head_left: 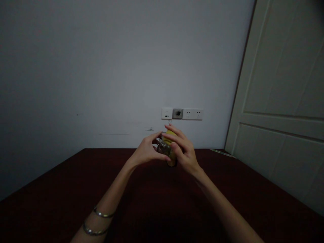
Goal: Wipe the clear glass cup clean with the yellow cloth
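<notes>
Both hands are raised above the dark red table, close to the wall. Between them is a small clear jar (164,148) that looks like glass, tilted, with a yellow lid (170,137) at its upper right. My left hand (148,150) is closed on the clear body, thumb below and fingers above. The fingers of my right hand (184,148) wrap round the yellow lid from the right. Under the right thumb, a yellowish piece with a dark lower edge (172,162) shows; whether it belongs to the jar I cannot tell. Fingers and dim light hide much of the jar.
The dark red table (157,202) reaches back to a pale wall (113,67). Wall sockets (192,114) sit just above the hands. A pale panelled door (283,84) stands on the right. Some flat thing (222,153) lies at the table's back right edge.
</notes>
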Tool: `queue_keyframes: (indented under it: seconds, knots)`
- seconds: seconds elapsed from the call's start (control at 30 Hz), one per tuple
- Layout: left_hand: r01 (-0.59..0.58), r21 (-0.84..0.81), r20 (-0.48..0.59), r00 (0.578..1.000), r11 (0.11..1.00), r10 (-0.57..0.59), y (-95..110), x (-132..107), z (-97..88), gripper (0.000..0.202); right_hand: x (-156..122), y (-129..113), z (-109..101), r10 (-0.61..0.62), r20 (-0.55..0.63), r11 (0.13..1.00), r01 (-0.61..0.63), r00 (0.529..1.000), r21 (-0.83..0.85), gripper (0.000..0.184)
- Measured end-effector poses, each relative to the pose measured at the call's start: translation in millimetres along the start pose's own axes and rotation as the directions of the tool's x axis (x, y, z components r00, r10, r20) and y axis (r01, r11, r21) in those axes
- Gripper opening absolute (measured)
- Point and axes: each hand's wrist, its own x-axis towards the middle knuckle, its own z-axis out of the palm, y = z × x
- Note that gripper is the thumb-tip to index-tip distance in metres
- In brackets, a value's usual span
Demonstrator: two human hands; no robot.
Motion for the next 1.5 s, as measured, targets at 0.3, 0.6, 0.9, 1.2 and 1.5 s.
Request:
queue_keyframes:
  seconds: [0.3, 0.6, 0.9, 1.2, 1.5]
  knots:
    - [-0.056, 0.120, -0.032, 0.998, 0.991, 0.060, 0.2, -0.3, 1.4, 0.097, 5.0, 16.1, 4.3, 0.292, -0.204, 0.945, -0.249, 0.934, 0.212, 0.021]
    - [-0.087, 0.095, 0.002, 0.996, 0.992, 0.087, 3.4, -1.2, 0.3, 0.094, 3.0, -4.9, 1.7, 0.006, -0.108, 0.999, -0.002, 0.994, 0.033, 0.021]
    - [-0.136, 0.166, -0.001, 0.990, 0.977, 0.138, 9.7, -1.1, 2.7, 0.089, 7.0, -2.1, -0.4, 0.155, -0.151, 0.987, -0.147, 0.976, 0.063, 0.018]
    - [-0.095, 0.169, -0.050, 0.993, 0.981, 0.104, 11.6, -2.3, 5.5, 0.070, 7.0, -9.5, -0.9, -0.073, -0.029, 0.990, 0.068, 0.997, -0.126, 0.022]
    - [-0.027, 0.121, -0.066, 0.997, 0.992, 0.035, 12.1, -4.1, 7.9, 0.059, 4.6, -9.6, 1.4, -0.118, 0.041, 0.985, 0.122, 0.992, -0.125, 0.023]
